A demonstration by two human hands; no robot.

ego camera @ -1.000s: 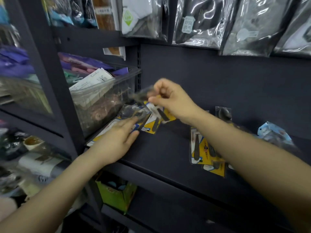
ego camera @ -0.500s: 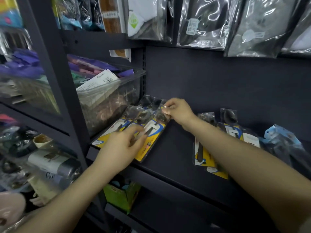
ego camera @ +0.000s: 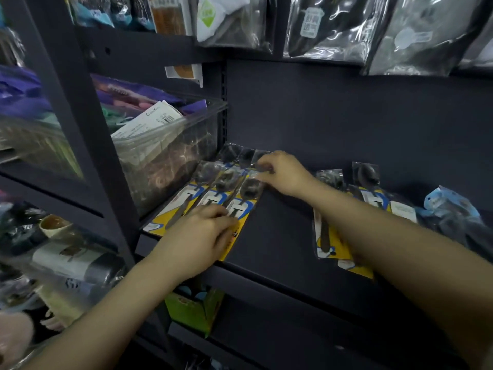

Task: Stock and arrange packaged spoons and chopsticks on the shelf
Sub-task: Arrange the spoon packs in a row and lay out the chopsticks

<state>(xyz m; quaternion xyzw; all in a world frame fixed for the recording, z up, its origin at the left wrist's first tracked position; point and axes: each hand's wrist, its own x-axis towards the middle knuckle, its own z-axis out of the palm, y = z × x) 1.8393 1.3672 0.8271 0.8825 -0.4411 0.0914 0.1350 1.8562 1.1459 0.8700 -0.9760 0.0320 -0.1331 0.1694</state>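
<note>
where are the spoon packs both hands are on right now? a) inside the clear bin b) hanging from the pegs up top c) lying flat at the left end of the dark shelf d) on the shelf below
c: the spoon packs lie flat in a row on the dark shelf, right beside the clear bin, with the left hand at their near end and the right hand at their far end.

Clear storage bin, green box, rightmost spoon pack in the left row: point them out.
Clear storage bin (ego camera: 170, 156), head view, front wall.
Green box (ego camera: 192, 312), head view, front face.
Rightmost spoon pack (ego camera: 244, 206), head view, yellow card.
</note>
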